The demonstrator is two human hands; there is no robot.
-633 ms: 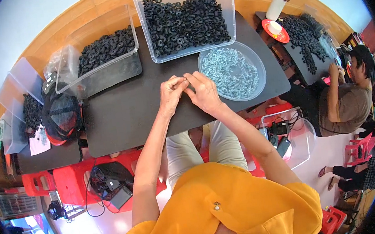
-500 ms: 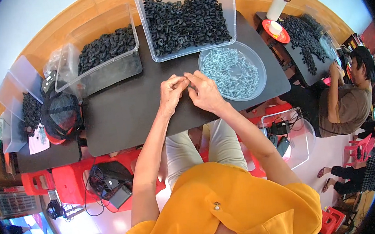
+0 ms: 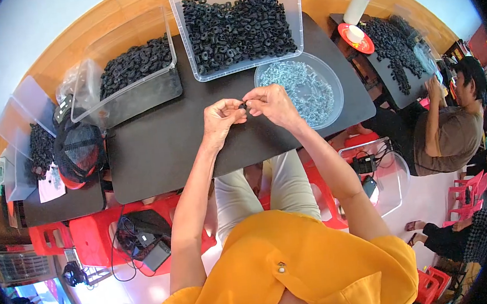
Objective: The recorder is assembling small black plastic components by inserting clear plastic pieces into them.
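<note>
Over the dark table (image 3: 158, 151), my left hand (image 3: 221, 120) pinches a small black plastic part (image 3: 243, 106) between thumb and fingers. My right hand (image 3: 274, 104) meets it there, its thumb and fingertips closed against the part. Whatever the right fingers hold is too small to make out. Just beyond that hand lies a round clear tray (image 3: 337, 97) of small shiny silvery pieces (image 3: 301, 85). Straight ahead, a tall clear bin (image 3: 300, 23) contains many black ring-like parts (image 3: 237, 29).
A second clear bin (image 3: 128, 107) of black parts stands at the left. Further left are a dark mesh-covered cap (image 3: 79, 147) and more open bins. To the right, a co-worker (image 3: 447, 132) sits by a table with black parts, a red plate (image 3: 367, 46) and a bottle (image 3: 358, 4).
My right hand has turned and risen slightly, its fingertips now against the left ones. The black part shows more clearly between them. The view has shifted a little.
</note>
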